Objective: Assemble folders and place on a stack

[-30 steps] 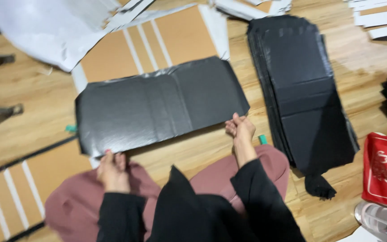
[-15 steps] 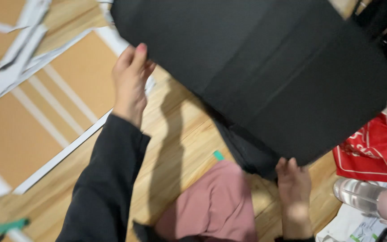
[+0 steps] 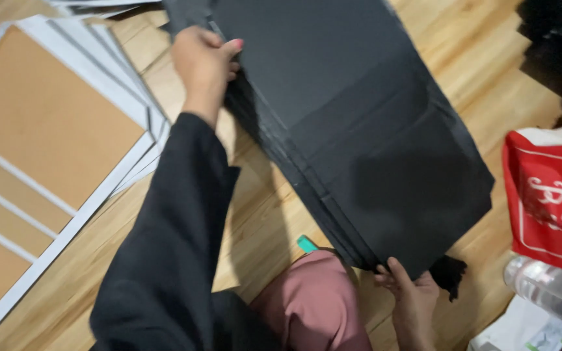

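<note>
My left hand (image 3: pixel 204 65) grips the black sheet's (image 3: pixel 359 123) far-left edge, my right hand (image 3: pixel 411 296) its near-right corner; its long axis runs diagonally over the black stack (image 3: pixel 294 162).

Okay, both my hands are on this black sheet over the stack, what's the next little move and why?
Probably lower the black sheet flat and square it to the stack. Left hand grips its far edge, right hand its near corner, and the layered edges beneath look staggered.

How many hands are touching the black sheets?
2. The left hand grips the far edge of the black sheets; the right hand holds the near corner.
</note>
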